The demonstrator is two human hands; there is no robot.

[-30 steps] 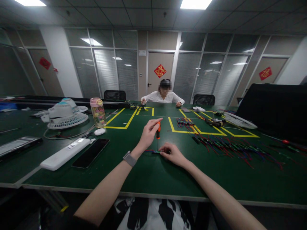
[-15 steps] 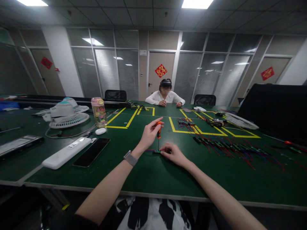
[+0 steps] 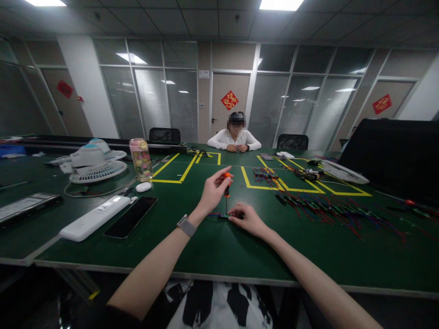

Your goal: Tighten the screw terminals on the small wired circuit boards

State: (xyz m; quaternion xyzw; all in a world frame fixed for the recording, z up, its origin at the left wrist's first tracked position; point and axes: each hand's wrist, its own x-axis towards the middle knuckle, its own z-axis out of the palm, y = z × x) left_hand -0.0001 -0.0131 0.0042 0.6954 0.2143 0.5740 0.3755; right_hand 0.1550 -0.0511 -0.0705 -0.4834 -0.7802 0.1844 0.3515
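Observation:
My left hand pinches the orange and black handle of a screwdriver, fingertips near its top. Upright, the screwdriver has its thin shaft pointing down at a small green circuit board on the table. Red and blue wires run out of the board's left end. With thumb and fingers closed at the board's right end, my right hand grips it against the tabletop. The exact contact of the screwdriver tip is too small to make out.
Many wired circuit boards lie to the right, with a wire bundle behind. A phone, a white power strip, a bottle and fans stand left. A person sits across the green table.
My hands, the screwdriver and the board stay nearly in place. Across the table, the other person's hands have come closer together.

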